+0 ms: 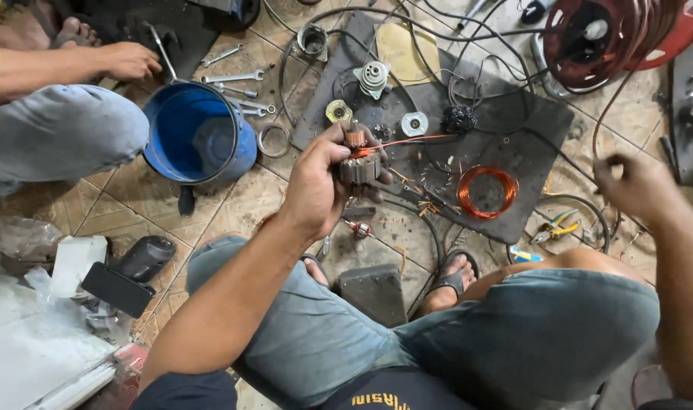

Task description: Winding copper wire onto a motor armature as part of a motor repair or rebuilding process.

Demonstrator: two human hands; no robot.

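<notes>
Denim-clad knees [513, 334] fill the bottom of the view, with a dark shirt hem bearing yellow lettering between them and sandalled feet [453, 277] on the tiled floor [134, 197]. At lower left, on the floor, lie crumpled clear plastic wrapping [20, 235], a white box-like block [74, 262] and a black power-tool body [134, 269].

Above the knees, the left hand [320, 186] has its grip closed around a small motor armature [359, 159]: a grey slotted steel core with copper-coloured winding and a copper commutator at its upper end. It is held upright over the near edge of a dark mat [513, 129]. A thin copper wire [415, 140] runs from the armature rightward. The right hand [635, 186] is raised at the right, blurred; its fingers look curled, but whether that grip pinches the wire cannot be told.

On the mat lie a loose coil of copper wire [487, 191], round metal bearing parts [415, 124] and a geared part [374, 77]. A blue bucket [198, 133] stands left of the mat, spanners [236, 87] beside it. A red wire spool [612, 34] sits at top right. Another person's hand [130, 61] rests at top left.
</notes>
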